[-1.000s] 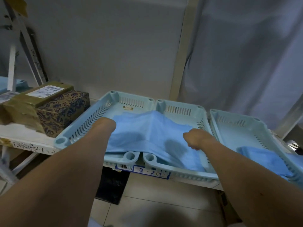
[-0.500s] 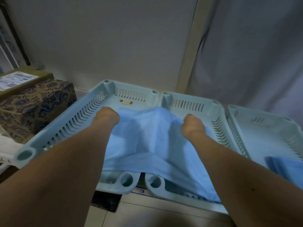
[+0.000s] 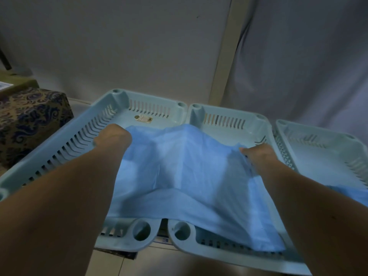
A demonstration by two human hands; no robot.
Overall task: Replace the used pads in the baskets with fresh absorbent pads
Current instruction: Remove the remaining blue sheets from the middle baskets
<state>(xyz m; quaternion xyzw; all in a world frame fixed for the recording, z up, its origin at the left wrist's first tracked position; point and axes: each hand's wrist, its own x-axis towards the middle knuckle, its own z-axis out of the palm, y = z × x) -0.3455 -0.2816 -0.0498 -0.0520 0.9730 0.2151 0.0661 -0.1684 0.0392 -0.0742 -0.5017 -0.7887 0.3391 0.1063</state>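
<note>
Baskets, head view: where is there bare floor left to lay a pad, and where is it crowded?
Bare floor shows at the back of the left basket, behind the blue pad, around its sticker; likewise at the back of the middle basket. Most of the right basket is bare too. The fronts are crowded: the pad spans both baskets, held by left hand and right hand.

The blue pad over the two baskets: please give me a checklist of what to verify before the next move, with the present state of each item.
1. Left hand grips the blue pad at its far left corner: ok.
2. Right hand grips the far right corner: ok.
3. Pad sits inside one basket: not ok; it spans the left basket and the middle basket.
4. Pad lies flat: not ok; it tents over the shared rims.
5. Near edge is inside: not ok; it drapes over the front rim.
6. Used pad underneath is removed: cannot tell.
</note>
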